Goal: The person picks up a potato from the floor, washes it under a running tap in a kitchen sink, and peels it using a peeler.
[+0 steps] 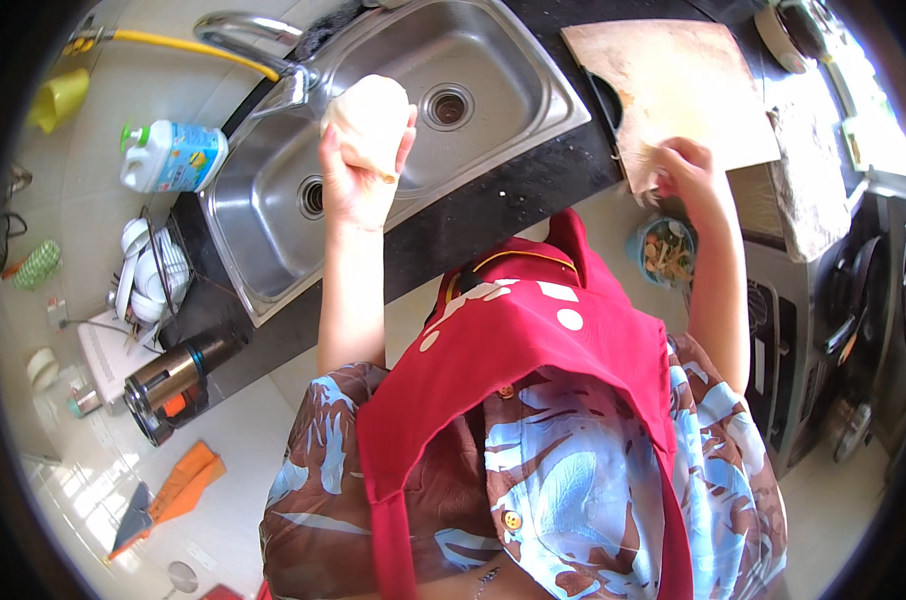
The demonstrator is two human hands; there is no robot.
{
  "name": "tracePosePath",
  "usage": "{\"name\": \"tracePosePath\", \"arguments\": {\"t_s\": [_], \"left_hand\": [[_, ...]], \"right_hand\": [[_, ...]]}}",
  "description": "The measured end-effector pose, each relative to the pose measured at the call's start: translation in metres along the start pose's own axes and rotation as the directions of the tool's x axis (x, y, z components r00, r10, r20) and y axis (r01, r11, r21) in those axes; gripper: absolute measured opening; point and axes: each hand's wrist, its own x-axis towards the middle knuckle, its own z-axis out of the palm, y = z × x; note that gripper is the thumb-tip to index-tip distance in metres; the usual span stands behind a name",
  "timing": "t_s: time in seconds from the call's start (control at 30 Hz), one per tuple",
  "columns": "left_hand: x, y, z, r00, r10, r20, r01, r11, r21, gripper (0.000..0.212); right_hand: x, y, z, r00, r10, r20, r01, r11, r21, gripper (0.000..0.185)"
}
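A pale, rounded, peeled vegetable rests in my left hand, above the double-bowl stainless steel sink. Its lower end narrows to a small brownish tip near my palm. My right hand is at the near edge of the cutting board, its fingers curled around pale, thin scraps that hang at the board's corner. Below that hand, a blue bin holds orange and pale peelings. What exactly the vegetable is cannot be told.
A curved faucet stands behind the sink. A detergent jug is left of it, with a rack of white dishes and a metallic vacuum flask nearer. The dark counter edge runs before me; a stove unit is at right.
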Motion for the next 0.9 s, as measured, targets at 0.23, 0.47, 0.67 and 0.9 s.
{"name": "tracePosePath", "arguments": {"t_s": [0.23,0.47,0.67,0.9], "left_hand": [[0.018,-0.021,-0.007,0.952,-0.278,0.128,0.306,0.889,-0.342,0.07],[0.026,-0.03,-0.001,0.915,-0.395,0.088,0.404,0.877,-0.261,0.066],[0.029,-0.019,0.018,0.913,-0.406,-0.023,0.403,0.911,-0.091,0.061],[0.012,-0.012,0.023,0.884,-0.437,-0.165,0.432,0.899,-0.068,0.063]], "right_hand": [[-0.063,0.114,-0.146,0.936,0.167,-0.31,-0.061,0.944,0.324,0.012],[-0.052,0.237,-0.195,0.792,0.314,-0.524,-0.269,0.949,0.163,0.014],[-0.035,0.364,-0.211,0.743,0.363,-0.563,-0.52,0.842,-0.142,0.021],[-0.03,0.405,-0.215,0.732,0.403,-0.549,-0.639,0.685,-0.349,0.04]]}}
